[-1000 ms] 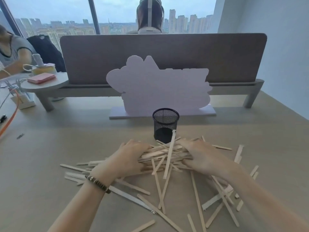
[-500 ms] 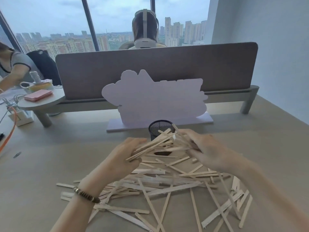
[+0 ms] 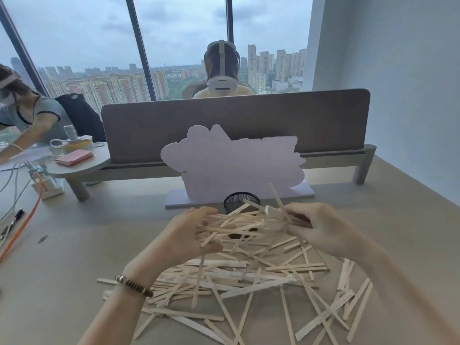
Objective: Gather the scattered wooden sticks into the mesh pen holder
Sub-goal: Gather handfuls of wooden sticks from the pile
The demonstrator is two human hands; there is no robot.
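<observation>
Flat wooden sticks (image 3: 239, 226) — black mesh holder (image 3: 241, 200).

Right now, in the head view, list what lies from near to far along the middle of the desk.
Loose sticks on the desk → bundle of sticks held between the left hand and right hand → mesh pen holder → white cut-out board → grey divider panel.
</observation>
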